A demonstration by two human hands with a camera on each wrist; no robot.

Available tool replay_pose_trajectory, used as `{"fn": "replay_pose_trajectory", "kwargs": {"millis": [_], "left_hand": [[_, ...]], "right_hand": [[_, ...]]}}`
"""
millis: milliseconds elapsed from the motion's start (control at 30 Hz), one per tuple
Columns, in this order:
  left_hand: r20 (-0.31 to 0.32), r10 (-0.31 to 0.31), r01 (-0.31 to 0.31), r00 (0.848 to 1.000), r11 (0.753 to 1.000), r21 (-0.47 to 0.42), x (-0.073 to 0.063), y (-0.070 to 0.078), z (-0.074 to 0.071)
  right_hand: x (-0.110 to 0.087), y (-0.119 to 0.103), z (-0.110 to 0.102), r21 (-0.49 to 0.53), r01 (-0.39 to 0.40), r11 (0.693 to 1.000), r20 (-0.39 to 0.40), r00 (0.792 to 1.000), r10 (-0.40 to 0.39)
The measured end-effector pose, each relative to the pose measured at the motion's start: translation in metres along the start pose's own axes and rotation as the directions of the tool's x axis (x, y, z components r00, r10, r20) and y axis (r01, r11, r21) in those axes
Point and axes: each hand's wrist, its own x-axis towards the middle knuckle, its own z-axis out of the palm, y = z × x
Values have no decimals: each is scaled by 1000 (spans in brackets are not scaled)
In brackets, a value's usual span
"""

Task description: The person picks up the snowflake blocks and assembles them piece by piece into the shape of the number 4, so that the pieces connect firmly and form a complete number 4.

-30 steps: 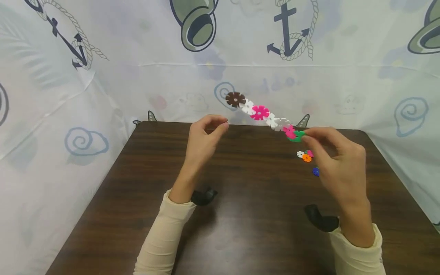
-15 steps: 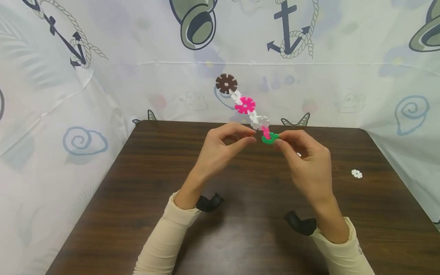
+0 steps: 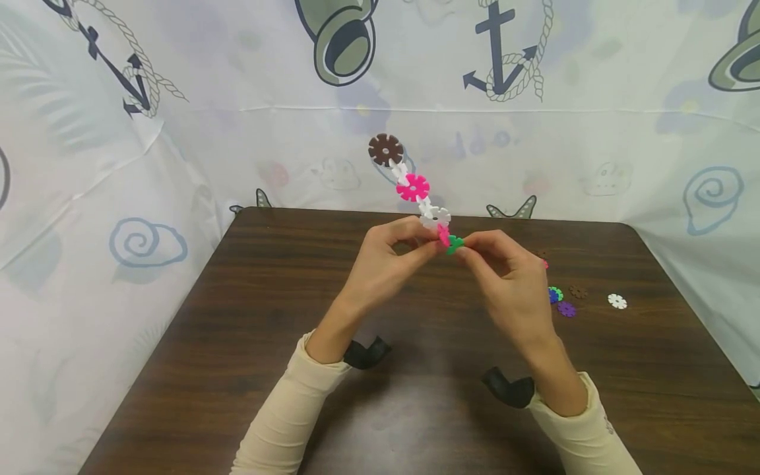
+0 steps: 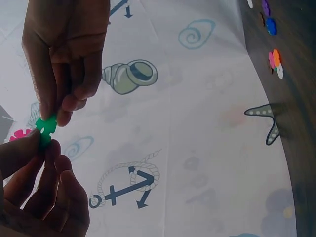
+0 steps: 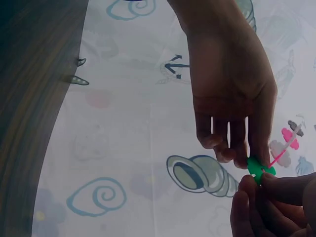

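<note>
A chain of notched flower-shaped plastic discs rises up and left from the fingertips in the head view. Its brown disc [image 3: 385, 150] is at the top, then white ones, a bright pink disc [image 3: 412, 188], more white, a small pink disc [image 3: 443, 235] and a green disc [image 3: 455, 245] lowest. My right hand [image 3: 513, 287] pinches the green disc between thumb and index finger. From the other side, my left hand [image 3: 382, 260] pinches it too, as the left wrist view shows with the green disc [image 4: 46, 131] between both hands. Fingers partly cover that joint.
Loose discs lie on the dark wooden table [image 3: 285, 290] right of my right hand: a white disc [image 3: 617, 301], a purple disc [image 3: 567, 309], a brown disc [image 3: 578, 291] and others partly hidden. A patterned cloth [image 3: 267, 145] hangs behind.
My left hand has moved right and slightly down to the green disc. My right hand has brought the chain leftward, and the chain now stands steeper.
</note>
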Motion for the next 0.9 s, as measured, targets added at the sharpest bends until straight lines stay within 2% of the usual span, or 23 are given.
{"fn": "replay_pose_trajectory", "kwargs": {"millis": [200,433,700,800,900], "left_hand": [[-19,-24,24,1000,999,32,1,0,0],[-60,-64,69,996,994,85,2,-2,-3],[-113,-129,138,985,987,77,2,0,-9],[-114,-121,130,986,989,75,3,1,-10],[-117,-106,115,988,990,75,3,0,-11]], "right_hand": [[3,3,-6,-32,-20,999,25,999,21],[13,11,-34,-166,-34,986,-28,999,29],[25,25,-75,-255,-138,957,-90,989,118],[30,37,-90,-290,-176,941,-94,983,155],[34,50,-104,-320,-222,921,-63,975,213]]}}
